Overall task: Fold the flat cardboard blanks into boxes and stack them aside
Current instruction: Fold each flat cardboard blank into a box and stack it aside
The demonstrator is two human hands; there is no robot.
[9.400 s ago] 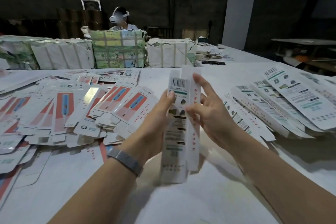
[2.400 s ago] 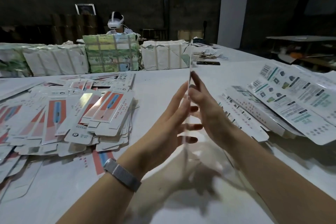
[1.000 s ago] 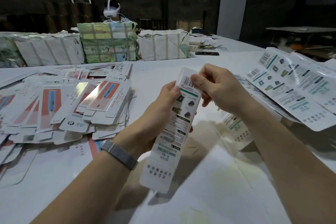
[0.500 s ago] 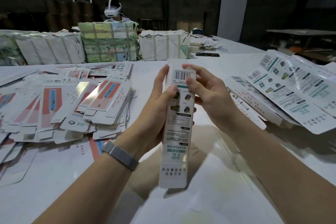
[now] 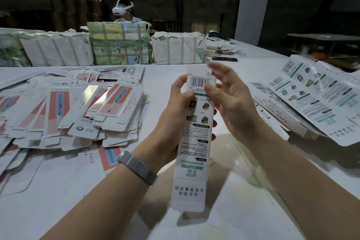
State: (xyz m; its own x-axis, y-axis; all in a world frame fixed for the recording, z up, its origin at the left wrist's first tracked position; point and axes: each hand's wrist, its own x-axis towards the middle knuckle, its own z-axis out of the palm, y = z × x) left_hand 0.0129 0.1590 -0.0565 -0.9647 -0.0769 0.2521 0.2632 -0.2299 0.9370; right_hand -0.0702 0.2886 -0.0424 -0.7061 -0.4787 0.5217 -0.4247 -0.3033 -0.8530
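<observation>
The left hand (image 5: 176,117) grips a long thin box (image 5: 194,142) around its upper half, with the fingers curled behind it and the thumb on the near left edge. The box stands almost upright above the white table (image 5: 58,200), its barcode end at the top and its open flap at the bottom. The right hand (image 5: 231,101) is beside the top of the box with its fingers spread and loose — only the thumb touches the front, just under the barcode. A grey metal band (image 5: 138,167) sits on the left wrist.

To the left lies a big messy pile of flat blanks (image 5: 81,111) with red and blue pictures on them. To the right lies another heap of blanks (image 5: 315,103), white side up with small print and barcodes. At the far side of the table stand wrapped bundles (image 5: 118,46) — behind them sits another person (image 5: 123,10) wearing a white headset. A dark phone (image 5: 224,59) lies flat near the bundles.
</observation>
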